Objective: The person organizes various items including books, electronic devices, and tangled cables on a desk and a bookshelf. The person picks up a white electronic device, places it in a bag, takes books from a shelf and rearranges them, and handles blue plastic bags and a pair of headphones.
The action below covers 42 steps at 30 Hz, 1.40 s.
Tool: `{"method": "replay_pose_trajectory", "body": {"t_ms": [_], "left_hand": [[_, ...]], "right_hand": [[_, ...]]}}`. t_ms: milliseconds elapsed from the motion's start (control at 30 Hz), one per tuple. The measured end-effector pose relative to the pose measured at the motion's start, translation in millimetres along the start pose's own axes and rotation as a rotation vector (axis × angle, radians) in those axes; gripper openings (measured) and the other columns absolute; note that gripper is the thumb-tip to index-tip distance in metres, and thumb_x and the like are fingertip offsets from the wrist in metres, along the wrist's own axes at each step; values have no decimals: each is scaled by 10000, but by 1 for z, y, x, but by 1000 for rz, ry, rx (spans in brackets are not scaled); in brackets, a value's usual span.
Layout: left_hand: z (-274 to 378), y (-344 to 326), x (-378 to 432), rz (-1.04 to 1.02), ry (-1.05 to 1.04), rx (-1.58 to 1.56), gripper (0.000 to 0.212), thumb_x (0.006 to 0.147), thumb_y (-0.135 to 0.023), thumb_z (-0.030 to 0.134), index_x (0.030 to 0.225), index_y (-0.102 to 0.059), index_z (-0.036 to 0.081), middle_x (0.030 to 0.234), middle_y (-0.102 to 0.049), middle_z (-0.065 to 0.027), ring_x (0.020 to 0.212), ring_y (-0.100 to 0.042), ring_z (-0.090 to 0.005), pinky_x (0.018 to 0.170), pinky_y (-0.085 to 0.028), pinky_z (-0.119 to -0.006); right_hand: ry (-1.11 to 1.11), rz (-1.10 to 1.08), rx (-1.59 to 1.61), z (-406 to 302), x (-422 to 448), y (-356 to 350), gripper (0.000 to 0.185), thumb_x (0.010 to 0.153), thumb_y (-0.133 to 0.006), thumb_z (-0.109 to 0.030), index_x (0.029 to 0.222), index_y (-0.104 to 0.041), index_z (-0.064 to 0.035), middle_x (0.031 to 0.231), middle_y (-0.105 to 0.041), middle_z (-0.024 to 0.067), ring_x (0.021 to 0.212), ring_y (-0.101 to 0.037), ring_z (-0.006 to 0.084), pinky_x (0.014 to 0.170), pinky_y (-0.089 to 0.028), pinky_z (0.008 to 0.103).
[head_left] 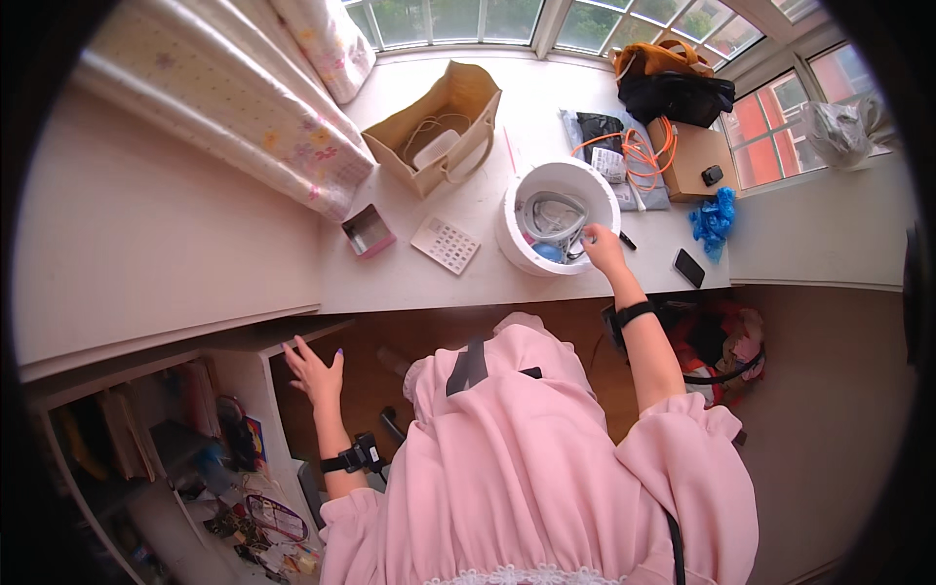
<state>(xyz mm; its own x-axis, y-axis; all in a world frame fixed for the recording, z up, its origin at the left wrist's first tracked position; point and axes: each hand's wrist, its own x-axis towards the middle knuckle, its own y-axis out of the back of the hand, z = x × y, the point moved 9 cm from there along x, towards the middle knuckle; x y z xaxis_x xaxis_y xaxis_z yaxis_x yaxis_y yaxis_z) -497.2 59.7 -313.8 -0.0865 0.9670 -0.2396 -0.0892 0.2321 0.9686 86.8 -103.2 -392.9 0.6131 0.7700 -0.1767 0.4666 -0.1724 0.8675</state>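
My right hand (pixel 605 248) reaches over the near right rim of a round white bucket (pixel 512 241) on the white desk. Its fingertips are bunched just inside, beside a white cable; whether they pinch anything I cannot tell. Inside the bucket lie a grey-white oval frame-like object (pixel 556 216) with clear plastic in it, and a blue rounded object (pixel 547 252). My left hand (pixel 316 371) holds nothing, its fingers spread near the corner of an open shelf unit (pixel 245 380), below the desk edge.
Left of the bucket are a tan tote bag (pixel 395 142), a pink open box (pixel 369 232) and a calendar-like card (pixel 446 245). On the right lie an orange cable (pixel 643 157), grey packages (pixel 621 190), a cardboard box (pixel 695 164), blue plastic (pixel 713 223), a phone (pixel 689 268) and a black pen (pixel 627 240).
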Motion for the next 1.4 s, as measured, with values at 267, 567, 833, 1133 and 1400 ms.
{"method": "replay_pose_trajectory", "body": {"t_ms": [267,567,833,1133,1400], "left_hand": [[130,17,-79,-107,-132,-143,770,736,-639,308,1352,-218,118,1418,-122,-126,1274,-223,-335,978,-192,-594],[104,4,-124,-76,-17,-232,728,758,-616,325,1338,-244,88,1401,-164,-156,1252,-256,-350,989,-218,-543],[214,47,-103,-56,-368,-365,641,772,-607,281,1291,-319,40,1348,-274,-184,1215,-320,-336,974,-277,-457],[371,102,-116,-497,-830,-916,586,782,-600,194,1273,-337,12,1253,-427,-168,1157,-422,-263,960,-320,-364],[409,104,-123,-890,-584,-1662,298,759,-523,61,1035,-426,4,790,-443,-19,691,-519,-103,644,-449,-240]], "right_hand": [[215,-434,-374,14,41,-78,348,713,-512,-11,1060,-509,-43,1120,-474,162,921,-558,345,786,-466,402],[393,-103,-321,-6,64,-39,201,621,-633,-86,799,-565,-24,865,-547,161,757,-586,321,647,-494,367],[155,-303,627,-17,53,65,313,628,-646,-121,890,-507,-20,734,-550,74,627,-505,167,572,-427,291],[56,-832,1603,-125,-18,142,273,775,-460,-303,865,-459,-45,763,-444,43,544,-385,98,487,-350,226],[39,-920,1461,-160,-55,150,160,751,-478,-184,859,-453,-69,813,-490,42,635,-470,126,522,-396,263]]}}
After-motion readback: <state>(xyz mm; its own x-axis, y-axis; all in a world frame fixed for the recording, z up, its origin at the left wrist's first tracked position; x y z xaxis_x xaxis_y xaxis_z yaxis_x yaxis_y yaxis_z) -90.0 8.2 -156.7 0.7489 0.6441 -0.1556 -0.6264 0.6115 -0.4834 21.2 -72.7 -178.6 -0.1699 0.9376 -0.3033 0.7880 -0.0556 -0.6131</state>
